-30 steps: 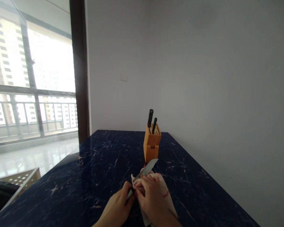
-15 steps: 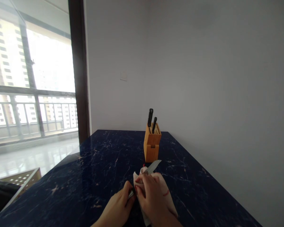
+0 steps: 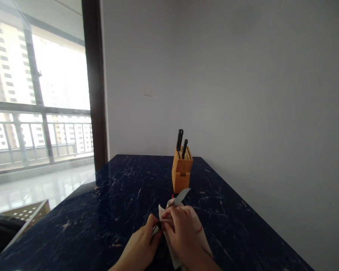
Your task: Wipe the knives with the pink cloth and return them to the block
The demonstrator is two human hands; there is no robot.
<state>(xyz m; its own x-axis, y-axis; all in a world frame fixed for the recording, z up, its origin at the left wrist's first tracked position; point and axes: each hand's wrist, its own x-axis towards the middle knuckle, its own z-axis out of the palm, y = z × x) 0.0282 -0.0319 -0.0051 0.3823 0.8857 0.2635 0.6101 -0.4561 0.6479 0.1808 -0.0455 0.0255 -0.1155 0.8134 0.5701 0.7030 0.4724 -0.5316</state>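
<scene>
A kitchen knife [image 3: 182,196] points away from me and to the right, its blade tip just in front of the knife block. My left hand [image 3: 141,241] is closed around its handle, only partly visible between thumb and fingers. My right hand [image 3: 180,229] pinches a white cloth [image 3: 197,222] with red marks around the blade near the handle. The cloth hangs below and to the right of that hand. The lower blade is hidden by the cloth and fingers.
A wooden knife block [image 3: 182,177] with several slots and black-handled knives [image 3: 180,140] stands beyond my hands on the dark blue marbled table [image 3: 135,188]. A small red item [image 3: 172,196] shows by the cloth. At the lower left is a perforated box [image 3: 31,218] with dark fabric.
The cloth and right hand have shifted slightly along the blade, so the exposed length of steel varies a little. My left hand keeps its grip on the handle.
</scene>
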